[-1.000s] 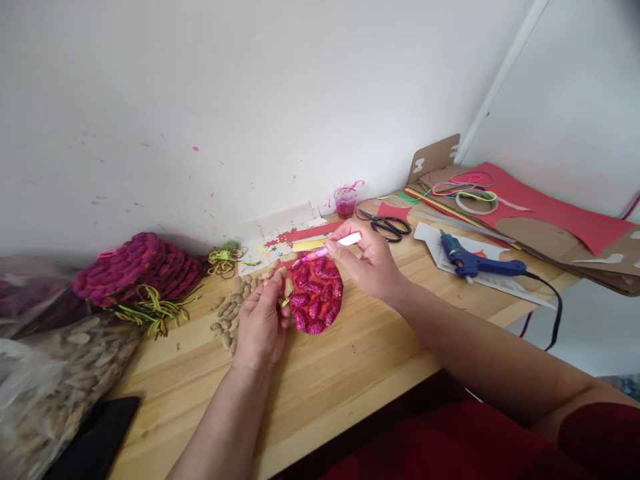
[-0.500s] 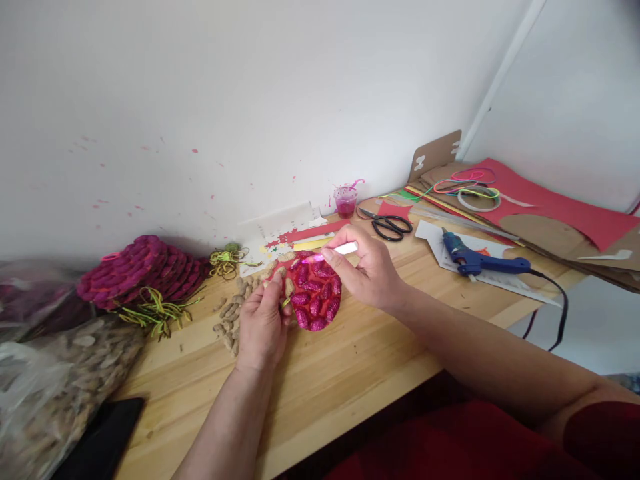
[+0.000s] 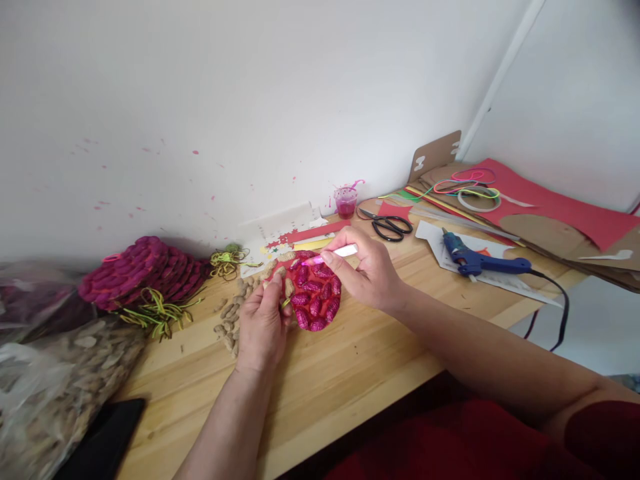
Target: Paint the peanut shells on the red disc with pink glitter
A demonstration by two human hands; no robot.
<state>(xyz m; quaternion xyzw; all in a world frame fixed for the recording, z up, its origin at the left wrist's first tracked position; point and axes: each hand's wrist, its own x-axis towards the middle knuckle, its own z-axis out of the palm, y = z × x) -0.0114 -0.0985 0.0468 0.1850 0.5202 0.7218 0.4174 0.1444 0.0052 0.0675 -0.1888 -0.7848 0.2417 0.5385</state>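
A red disc covered with peanuts (image 3: 314,287) is held above the wooden table by my left hand (image 3: 263,319), whose fingers close on its left edge. Most of its peanuts are painted shiny magenta; those by my left thumb are still plain tan. Between the thumb and fingers of my right hand (image 3: 369,270) is a white-handled paintbrush (image 3: 345,251). Its pink tip rests on or just over a peanut at the disc's upper part. Loose unpainted peanuts (image 3: 230,319) lie beside my left hand.
Magenta peanut discs (image 3: 143,270) are stacked at the left, behind a bag of peanuts (image 3: 65,380). A cup of pink paint (image 3: 346,201) stands by the wall near black-handled scissors (image 3: 393,227). At right lie a blue glue gun (image 3: 480,261), red paper (image 3: 565,207) and cardboard.
The brush tip has shifted very slightly over the peanuts near the disc's top. Both hands keep their holds and places.
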